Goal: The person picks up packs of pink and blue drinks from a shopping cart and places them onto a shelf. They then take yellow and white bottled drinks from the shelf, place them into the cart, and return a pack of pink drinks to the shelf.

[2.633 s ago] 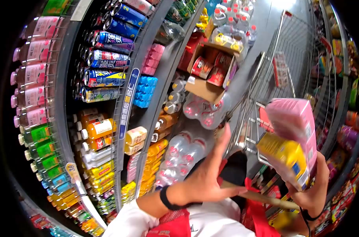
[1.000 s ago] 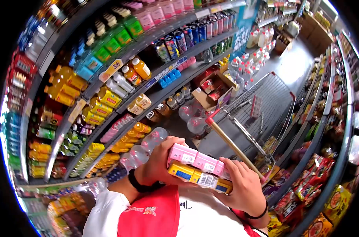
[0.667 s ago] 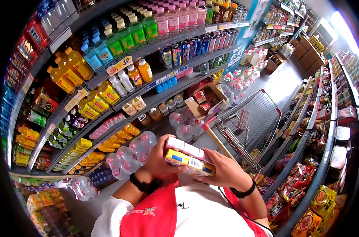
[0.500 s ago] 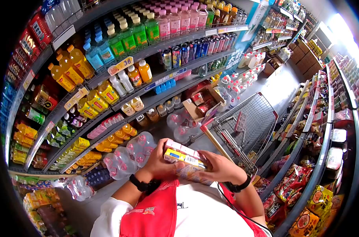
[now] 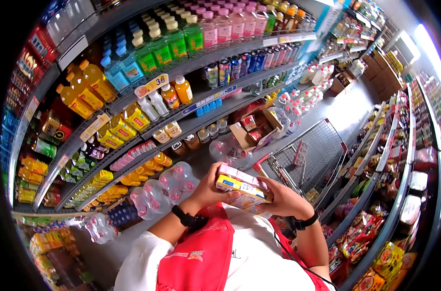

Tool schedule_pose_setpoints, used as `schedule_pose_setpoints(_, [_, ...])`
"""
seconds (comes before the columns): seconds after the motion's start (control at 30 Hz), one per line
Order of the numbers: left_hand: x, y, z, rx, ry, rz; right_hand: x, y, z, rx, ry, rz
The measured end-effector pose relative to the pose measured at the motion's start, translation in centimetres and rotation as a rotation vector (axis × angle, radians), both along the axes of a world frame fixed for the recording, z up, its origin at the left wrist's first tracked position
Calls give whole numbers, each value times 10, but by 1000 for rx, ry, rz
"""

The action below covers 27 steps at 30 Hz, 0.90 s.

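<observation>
Two long carton packs — pink one (image 5: 241, 173) stacked on yellow one (image 5: 240, 186) — lie level, held at chest height.

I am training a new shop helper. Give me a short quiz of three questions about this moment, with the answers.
1. True or false: the left hand and the right hand together hold the pink and yellow carton packs.
2. What lies in the open brown cardboard box on the floor? A red cans; B green bottles; C bread.
3. Fill in: the band on the left wrist is ____.
Key: 1 true; 2 A; 3 black.
</observation>
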State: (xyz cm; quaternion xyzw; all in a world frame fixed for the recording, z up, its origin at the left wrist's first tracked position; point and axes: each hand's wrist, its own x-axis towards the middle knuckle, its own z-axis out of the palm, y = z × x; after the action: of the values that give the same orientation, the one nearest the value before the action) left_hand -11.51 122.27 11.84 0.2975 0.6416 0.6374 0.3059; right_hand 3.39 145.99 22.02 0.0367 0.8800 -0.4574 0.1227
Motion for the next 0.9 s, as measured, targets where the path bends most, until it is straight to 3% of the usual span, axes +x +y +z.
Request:
schedule_pose_setpoints(0.13, [-16, 17, 8, -13, 4, -104, -11, 9, 28, 123, -135, -38])
schedule_pose_setpoints(0.2, [-19, 24, -5, 45, 85, -87, -10, 14, 18, 61, -73, -66])
schedule_pose_setpoints(0.23, [-19, 25, -6, 33, 60, -80, -16, 10, 31, 165, -192, -51])
schedule_pose_setpoints(0.33, [-20, 21, -9, 13, 10, -98, -19, 8, 22, 175, -126, -4])
schedule_pose_setpoints(0.4, [-19, 14, -19, 56, -215, -119, -25, 2, 19, 234, -123, 53])
schedule_pose_setpoints(0.6, [-3, -26, -28, -165, -32, -99, -31, -14, 2, 517, 124, 303])
schedule_pose_setpoints(0.73, [10, -38, 0, -466, 395, -121, -27, -25, -17, 607, 173, 417])
schedule_pose_setpoints(0.77, [12, -37, 3, -447, 642, -127, -27, -30, -22, 601, 218, 418])
schedule_pose_setpoints(0.9, [26, -19, -16, -490, 907, -171, -28, -39, -40, 603, 340, 433])
